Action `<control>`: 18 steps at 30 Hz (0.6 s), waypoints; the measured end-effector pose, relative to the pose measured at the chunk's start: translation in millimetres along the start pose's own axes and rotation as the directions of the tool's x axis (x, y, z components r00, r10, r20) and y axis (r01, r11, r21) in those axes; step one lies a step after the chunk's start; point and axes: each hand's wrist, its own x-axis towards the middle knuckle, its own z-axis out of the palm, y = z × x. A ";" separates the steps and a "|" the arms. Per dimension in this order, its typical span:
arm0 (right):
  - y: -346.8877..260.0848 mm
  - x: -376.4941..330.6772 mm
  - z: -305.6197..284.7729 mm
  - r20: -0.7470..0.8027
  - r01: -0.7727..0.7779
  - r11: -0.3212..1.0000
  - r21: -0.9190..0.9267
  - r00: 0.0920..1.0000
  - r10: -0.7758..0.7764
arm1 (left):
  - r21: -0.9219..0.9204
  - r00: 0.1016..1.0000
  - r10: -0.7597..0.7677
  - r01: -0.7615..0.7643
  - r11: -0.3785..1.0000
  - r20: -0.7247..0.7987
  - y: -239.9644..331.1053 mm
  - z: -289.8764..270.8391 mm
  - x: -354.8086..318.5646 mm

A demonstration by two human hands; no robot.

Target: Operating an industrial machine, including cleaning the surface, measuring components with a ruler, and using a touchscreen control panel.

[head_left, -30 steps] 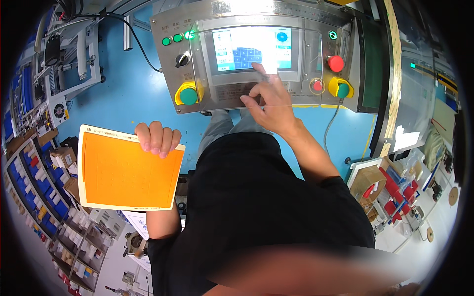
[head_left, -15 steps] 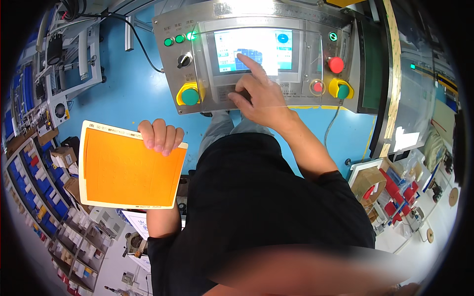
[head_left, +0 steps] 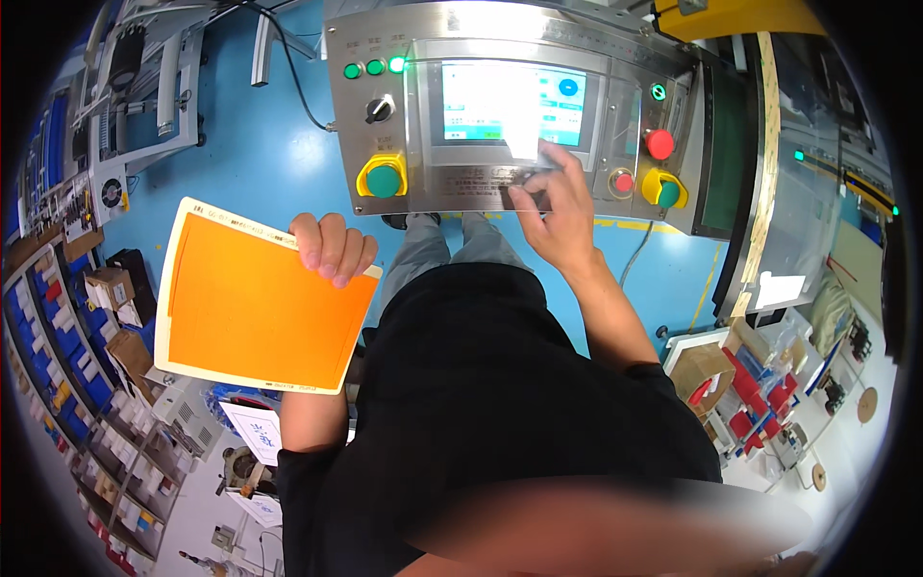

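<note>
Clock readings: 12 is the top of the view, each taken from the hand named.

Left hand [head_left: 334, 252]: gripping the orange plate [head_left: 264, 303] by its pale border near the upper right corner. Four fingers fold over the front; the thumb is out of sight, presumably bracing the back. Edge hold probably chosen to spare the orange face from fingers. Plate sits off to the side, well apart from the panel [head_left: 348, 125], likely so that it does not block the view of the controls.

Right hand [head_left: 562, 207]: holds nothing; fingers half bent, index finger foremost, thumb apart. Fingertip is by the lower edge of the screen [head_left: 481, 101]; contact cannot be told. A lone leading finger suits a flat screen with small fields.

Green buttons [head_left: 384, 181] sit in yellow collars at both ends of the panel, presumably shielded against stray knocks. Large red button [head_left: 660, 144] stands proud, likely for quick reach.

Positions: bulk of the plate lies at 8 o'clock from the left hand, touching its fingers. From the right hand, the screen is at 11, the large red button at 2.
</note>
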 end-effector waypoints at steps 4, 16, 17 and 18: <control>-15.2 -6.6 6.3 0.041 0.089 0.979 0.181 0.994 -0.098 | -0.018 0.998 0.025 -0.026 0.999 -0.051 -4.8 -0.4 -11.6; -89.9 -27.7 66.7 0.718 -0.480 0.574 0.663 0.623 -0.310 | -0.389 0.994 -0.089 0.058 0.919 -0.061 -77.3 -42.3 -136.7; -94.4 -30.0 72.7 0.748 -0.563 0.499 0.659 0.555 -0.363 | -0.317 0.990 -0.132 0.109 0.942 -0.052 -76.7 -42.6 -142.8; -92.5 -32.6 80.0 0.772 -0.646 0.427 0.633 0.491 -0.403 | -0.248 0.981 -0.190 0.173 0.953 -0.046 -75.8 -44.9 -149.2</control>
